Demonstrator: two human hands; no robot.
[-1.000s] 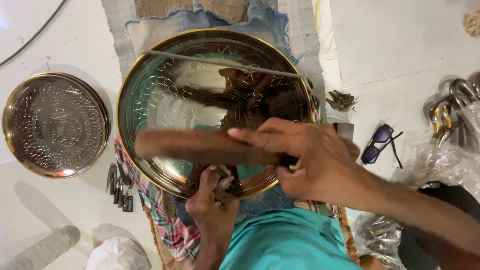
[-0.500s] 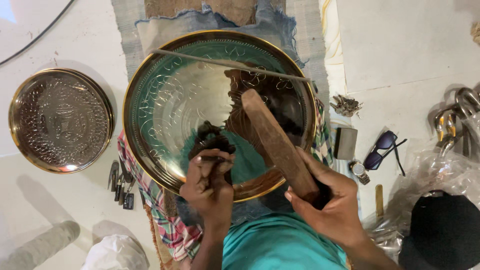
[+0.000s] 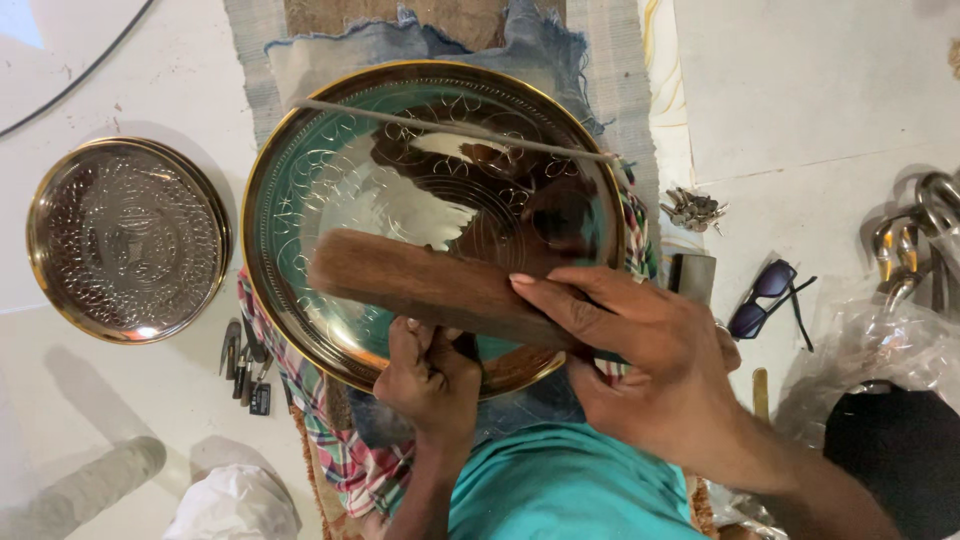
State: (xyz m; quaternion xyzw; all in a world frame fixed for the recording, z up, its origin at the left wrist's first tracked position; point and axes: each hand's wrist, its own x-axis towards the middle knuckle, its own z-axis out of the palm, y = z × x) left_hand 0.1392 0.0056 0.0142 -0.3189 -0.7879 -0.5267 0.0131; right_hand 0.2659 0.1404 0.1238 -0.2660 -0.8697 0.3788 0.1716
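Over the blue cloth point(image 3: 440, 45), a big brass plate point(image 3: 330, 180) lies flat; it looks stiff, heavy, slippery. Right hand point(image 3: 650, 370) clenches a wooden block's point(image 3: 420, 285) end, likely hard; left hand point(image 3: 435, 380) pinches a small tool point(image 3: 465, 345) at the near rim.

The left hand point(image 3: 432, 385) covers whatever it grips at the near rim of the large brass tray point(image 3: 300, 200), so the tool inside the fist cannot be made out. The wooden block point(image 3: 420, 285) disappears under the right hand point(image 3: 640, 365), hiding its far end. The small tools point(image 3: 245, 362) beside the checked cloth point(image 3: 320, 420) are too small to tell apart. The metal rings point(image 3: 915, 235) are cut off at the right edge, and the white bundle point(image 3: 235, 505) at the bottom edge.
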